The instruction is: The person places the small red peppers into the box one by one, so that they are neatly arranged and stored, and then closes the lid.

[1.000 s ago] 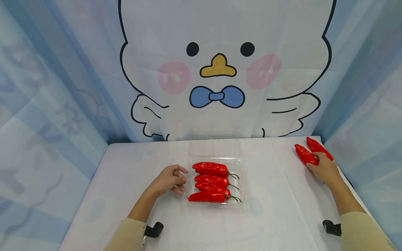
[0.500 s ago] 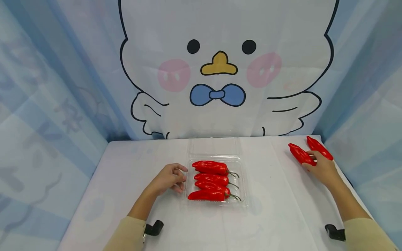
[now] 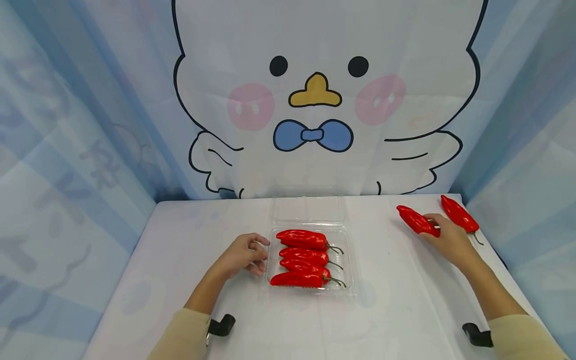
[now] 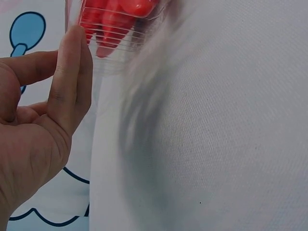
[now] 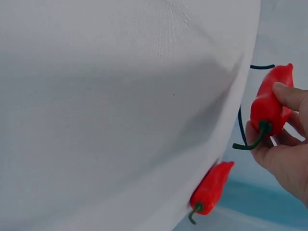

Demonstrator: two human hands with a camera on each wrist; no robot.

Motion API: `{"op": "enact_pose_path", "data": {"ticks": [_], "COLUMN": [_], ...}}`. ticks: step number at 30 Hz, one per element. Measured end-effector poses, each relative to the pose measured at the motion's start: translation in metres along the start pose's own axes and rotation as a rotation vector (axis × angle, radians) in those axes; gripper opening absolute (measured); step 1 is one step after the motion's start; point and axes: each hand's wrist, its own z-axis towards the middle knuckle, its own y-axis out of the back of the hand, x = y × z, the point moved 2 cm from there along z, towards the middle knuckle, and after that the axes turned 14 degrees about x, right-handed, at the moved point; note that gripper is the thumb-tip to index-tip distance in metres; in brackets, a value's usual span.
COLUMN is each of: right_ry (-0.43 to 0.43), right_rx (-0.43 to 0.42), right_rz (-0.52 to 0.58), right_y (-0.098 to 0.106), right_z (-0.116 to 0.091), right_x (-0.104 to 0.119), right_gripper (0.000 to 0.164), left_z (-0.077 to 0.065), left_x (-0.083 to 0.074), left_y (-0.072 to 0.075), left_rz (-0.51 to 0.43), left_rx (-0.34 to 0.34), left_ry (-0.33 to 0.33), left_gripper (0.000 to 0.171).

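Right hand (image 3: 445,242): gripping red pepper (image 3: 416,221), raised above desk (image 3: 382,310), well right of clear box (image 3: 347,265). Left hand (image 3: 243,255): relaxed, released, at box's left edge, contact unclear. Inside box: four chillies (image 3: 299,280), stems rightward. Lid (image 3: 308,211): open, box's far side. Loose pepper (image 3: 459,214): desk, farther right of box.

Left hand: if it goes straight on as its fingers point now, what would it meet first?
Most likely the left wall of the clear plastic container, just ahead of the left hand; the red peppers come after it. Whether hand and wall touch is unclear.
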Motion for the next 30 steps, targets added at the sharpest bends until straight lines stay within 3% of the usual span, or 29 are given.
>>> {"op": "enact_pose_path", "data": {"ticks": [18, 30], "right_ry": [0.098, 0.211], "right_rx": [-0.018, 0.007], "right_rz": [-0.035, -0.052], "right_y": [-0.010, -0.018], "right_z": [-0.010, -0.009], "right_x": [0.053, 0.086], "right_gripper": [0.074, 0.066], "left_z": [0.003, 0.003], "left_x": [0.002, 0.003], "left_y": [-0.001, -0.001], "left_rz": [0.008, 0.005], "left_rx": [-0.026, -0.015], "left_ry": [0.028, 0.020], "left_gripper": [0.033, 0.033]}}
